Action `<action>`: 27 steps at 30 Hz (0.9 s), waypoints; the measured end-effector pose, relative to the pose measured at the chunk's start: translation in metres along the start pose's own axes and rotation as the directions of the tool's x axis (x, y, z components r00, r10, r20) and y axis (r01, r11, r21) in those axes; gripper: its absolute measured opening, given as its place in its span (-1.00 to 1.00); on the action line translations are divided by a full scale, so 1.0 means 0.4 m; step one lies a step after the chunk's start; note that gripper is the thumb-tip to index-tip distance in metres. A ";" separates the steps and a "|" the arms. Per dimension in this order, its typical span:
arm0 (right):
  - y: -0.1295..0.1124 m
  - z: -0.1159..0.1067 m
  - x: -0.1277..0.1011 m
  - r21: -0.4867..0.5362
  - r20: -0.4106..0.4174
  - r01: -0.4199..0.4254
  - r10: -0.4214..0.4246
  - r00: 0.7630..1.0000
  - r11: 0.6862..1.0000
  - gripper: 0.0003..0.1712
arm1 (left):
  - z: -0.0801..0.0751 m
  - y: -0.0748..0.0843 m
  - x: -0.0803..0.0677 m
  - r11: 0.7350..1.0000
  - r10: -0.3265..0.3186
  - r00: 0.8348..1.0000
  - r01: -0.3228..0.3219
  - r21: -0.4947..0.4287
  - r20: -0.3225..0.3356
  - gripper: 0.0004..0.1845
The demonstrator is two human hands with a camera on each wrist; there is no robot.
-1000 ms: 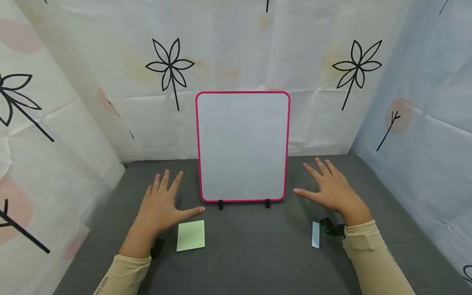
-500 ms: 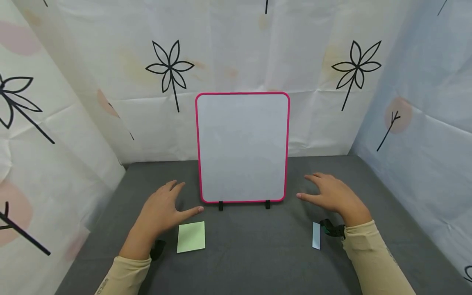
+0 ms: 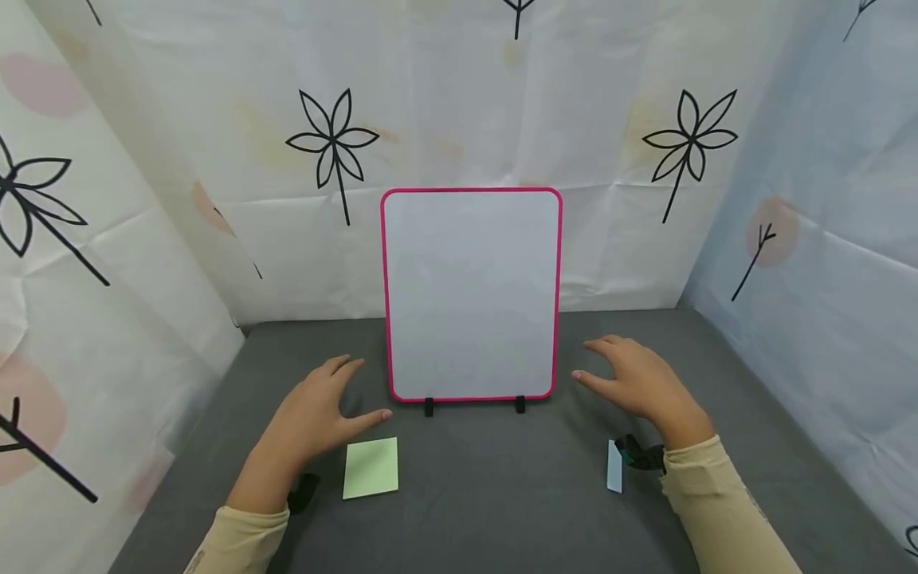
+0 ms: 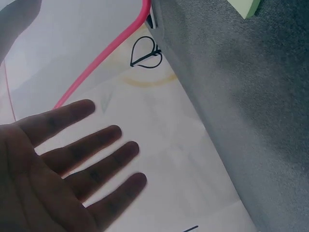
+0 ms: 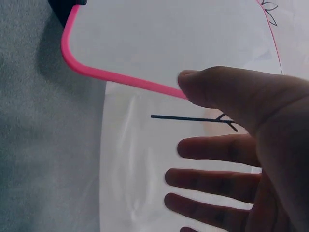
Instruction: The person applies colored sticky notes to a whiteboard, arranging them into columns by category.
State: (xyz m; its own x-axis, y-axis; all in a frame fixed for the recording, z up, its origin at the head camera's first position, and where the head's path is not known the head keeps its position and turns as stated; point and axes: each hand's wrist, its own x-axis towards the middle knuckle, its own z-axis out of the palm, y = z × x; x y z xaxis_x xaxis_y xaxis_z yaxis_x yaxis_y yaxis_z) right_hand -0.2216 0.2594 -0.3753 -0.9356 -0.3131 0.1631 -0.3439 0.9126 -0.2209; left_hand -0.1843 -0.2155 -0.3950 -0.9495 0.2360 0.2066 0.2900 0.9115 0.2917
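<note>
A whiteboard (image 3: 472, 295) with a pink frame stands upright at the middle back, on two small black feet. My left hand (image 3: 313, 410) hovers to its left with fingers apart and nothing held. Just right of that wrist lies a pad of light green sticky notes (image 3: 370, 468). On the board's other side my right hand (image 3: 641, 387) is held up, thumb toward the board, also holding nothing. A narrow light blue strip (image 3: 614, 466) lies below it, beside the black wrist strap (image 3: 641, 454). Both wrist views show spread fingers with bare palms.
Dark grey cloth covers the table (image 3: 495, 510). White fabric (image 3: 473, 96) printed with black flowers hangs behind it and along both sides, the right one (image 3: 832, 263) bluish. Beige sleeves (image 3: 724, 510) cover both forearms.
The fingers of both hands, raised and spread a second ago, have lowered and bent forward. The head view has tilted up slightly. The board, green pad and blue strip stay in place.
</note>
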 end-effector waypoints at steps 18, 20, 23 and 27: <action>-0.117 0.081 0.044 0.064 -0.309 0.301 -0.268 0.913 0.952 -0.60 | 0.009 -0.025 -0.063 0.992 0.096 0.994 -0.101 -0.081 -0.061 -0.20; -0.135 0.095 0.049 0.074 -0.317 0.336 -0.297 0.901 0.939 -0.62 | 0.015 -0.027 -0.066 0.988 0.112 0.992 -0.118 -0.097 -0.063 -0.21; -0.161 0.117 0.056 0.088 -0.314 0.385 -0.341 0.886 0.919 -0.64 | 0.024 -0.029 -0.069 0.985 0.133 0.989 -0.139 -0.105 -0.062 -0.23; -0.199 0.147 0.059 0.107 -0.284 0.429 -0.386 0.877 0.897 -0.65 | 0.029 -0.030 -0.081 0.984 0.140 0.989 -0.144 -0.106 -0.046 -0.29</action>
State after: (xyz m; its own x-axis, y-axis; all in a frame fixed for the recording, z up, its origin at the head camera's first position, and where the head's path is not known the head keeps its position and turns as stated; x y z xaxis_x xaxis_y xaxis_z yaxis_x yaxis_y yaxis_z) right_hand -0.2210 0.1641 -0.4106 -0.6655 -0.5525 0.5019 -0.7187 0.6558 -0.2311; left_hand -0.1584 -0.2300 -0.4161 -0.8930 0.3456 0.2882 0.4350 0.8271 0.3560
